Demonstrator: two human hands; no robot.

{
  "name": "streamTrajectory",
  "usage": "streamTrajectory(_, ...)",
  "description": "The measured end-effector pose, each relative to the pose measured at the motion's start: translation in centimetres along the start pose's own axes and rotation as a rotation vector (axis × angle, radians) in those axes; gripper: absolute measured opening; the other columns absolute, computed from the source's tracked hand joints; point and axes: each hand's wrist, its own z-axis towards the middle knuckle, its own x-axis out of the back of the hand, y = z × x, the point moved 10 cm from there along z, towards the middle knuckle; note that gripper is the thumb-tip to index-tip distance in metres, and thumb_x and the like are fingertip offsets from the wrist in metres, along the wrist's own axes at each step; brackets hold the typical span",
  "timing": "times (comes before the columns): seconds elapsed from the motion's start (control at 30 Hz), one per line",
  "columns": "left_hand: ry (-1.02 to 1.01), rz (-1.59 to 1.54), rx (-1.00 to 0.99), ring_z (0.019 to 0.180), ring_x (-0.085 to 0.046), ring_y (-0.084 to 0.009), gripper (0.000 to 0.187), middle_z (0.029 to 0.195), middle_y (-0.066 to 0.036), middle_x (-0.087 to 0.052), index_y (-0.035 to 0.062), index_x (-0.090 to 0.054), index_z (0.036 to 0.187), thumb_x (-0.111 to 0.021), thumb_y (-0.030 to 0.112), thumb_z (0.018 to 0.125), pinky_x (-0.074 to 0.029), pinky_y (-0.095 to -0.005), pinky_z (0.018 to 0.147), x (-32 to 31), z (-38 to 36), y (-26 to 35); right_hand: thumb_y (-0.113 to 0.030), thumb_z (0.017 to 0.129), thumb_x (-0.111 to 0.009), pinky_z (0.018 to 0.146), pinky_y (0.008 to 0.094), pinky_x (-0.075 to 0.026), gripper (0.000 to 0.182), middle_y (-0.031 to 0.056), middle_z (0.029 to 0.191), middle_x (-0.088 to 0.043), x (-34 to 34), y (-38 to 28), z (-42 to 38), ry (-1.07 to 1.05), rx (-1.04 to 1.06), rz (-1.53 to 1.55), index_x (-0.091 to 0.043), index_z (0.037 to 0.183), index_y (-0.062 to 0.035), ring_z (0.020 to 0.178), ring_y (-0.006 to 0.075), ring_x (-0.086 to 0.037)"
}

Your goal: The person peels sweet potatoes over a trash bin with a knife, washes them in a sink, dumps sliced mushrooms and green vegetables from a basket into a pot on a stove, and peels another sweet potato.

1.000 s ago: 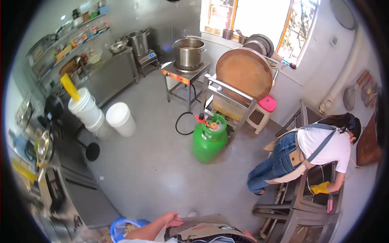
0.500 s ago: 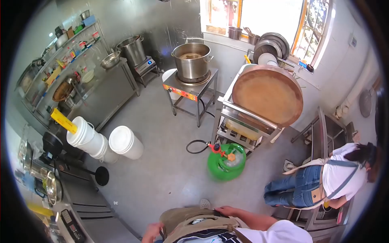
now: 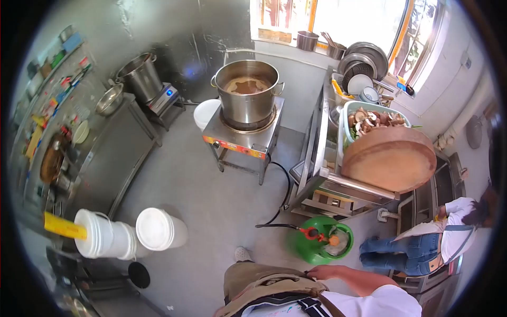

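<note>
My right hand [image 3: 319, 272] is low in the picture, against the edge of the brown apron [image 3: 288, 277] over my front. Its fingers are too small and blurred to show whether they are closed. My left hand is out of view. Just beyond my right hand stands a green gas cylinder [image 3: 306, 251] with a red regulator and a black hose. Farther ahead, a tall steel stockpot [image 3: 247, 100] with brown liquid in it sits on a low burner stand [image 3: 237, 141].
A round chopping board [image 3: 391, 166] leans on a steel cart beside a tub of mushrooms [image 3: 372, 121]. White buckets [image 3: 158, 230] stand on the left floor. A co-worker [image 3: 412, 248] bends over the right counter. Steel counters and shelves line the left wall.
My view has moved forward, so the stockpot, cart and gas cylinder appear shifted. The mushroom tub behind the chopping board has come into sight. My left hand has left the picture.
</note>
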Motion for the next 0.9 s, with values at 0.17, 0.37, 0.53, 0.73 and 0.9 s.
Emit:
streamTrajectory(0.17, -0.295, 0.215, -0.128, 0.108, -0.061, -0.0327, 0.047, 0.120, -0.008, -0.064, 0.0078, -0.058, 0.123, -0.058, 0.038, 0.088, -0.051, -0.0428, 0.088, 12.1, 8.0, 9.8, -0.035, 0.088, -0.057, 0.082, 0.0423, -0.051, 0.039, 0.0196, 0.106, -0.069, 0.2, -3.1, 4.0, -0.041, -0.075, -0.299, -0.070, 0.103, -0.0015, 0.098, 0.0344, -0.066)
streamTrajectory(0.37, -0.442, 0.032, 0.255, 0.127, -0.049, -0.0317, 0.058, 0.141, -0.006, -0.052, 0.0152, -0.042, 0.144, -0.049, 0.046, 0.095, -0.045, -0.0429, 0.099, 22.0, 14.2, 22.3, -0.043, 0.094, -0.053, 0.081, 0.0378, -0.049, 0.048, 0.0084, 0.112, -0.067, 3.4, -10.1, 7.3, 0.052, -0.242, 0.878, -0.063, 0.124, -0.0066, 0.097, 0.0212, -0.060)
streamTrajectory(0.53, -0.319, -0.165, -0.072, 0.126, -0.045, -0.0262, 0.057, 0.137, -0.010, -0.050, 0.0077, -0.044, 0.140, -0.047, 0.045, 0.097, -0.040, -0.0390, 0.102, 27.6, 15.8, 28.8, -0.080, 0.087, -0.032, 0.095, 0.0451, -0.042, 0.091, 0.0114, 0.127, -0.057, 14.5, -16.9, 15.9, -0.045, -0.138, 0.635, -0.051, 0.139, -0.0081, 0.114, 0.0256, -0.051)
streamTrajectory(0.73, -0.130, -0.211, -0.374, 0.057, -0.049, -0.0056, 0.033, 0.063, 0.001, -0.060, -0.0033, -0.070, 0.076, -0.063, 0.024, 0.093, -0.039, -0.0248, 0.053, 37.1, 23.2, 47.9, -0.046, 0.096, -0.056, 0.095, 0.0372, -0.047, 0.065, 0.0175, 0.136, -0.055, 41.0, -32.8, 5.7, 0.778, 0.290, 0.529, -0.041, 0.146, -0.0080, 0.108, 0.0270, -0.060)
streamTrajectory(0.9, -0.505, 0.009, -0.722, 0.095, -0.063, -0.0165, 0.051, 0.103, -0.012, -0.068, -0.0018, -0.058, 0.125, -0.075, 0.017, 0.081, -0.050, -0.0305, 0.085, 30.8, 20.9, 69.6, -0.032, 0.092, -0.062, 0.088, 0.0362, -0.050, 0.061, 0.0169, 0.122, -0.064, 45.7, -30.4, -3.4, 1.238, 0.156, 0.739, -0.043, 0.143, -0.0048, 0.100, 0.0258, -0.063)
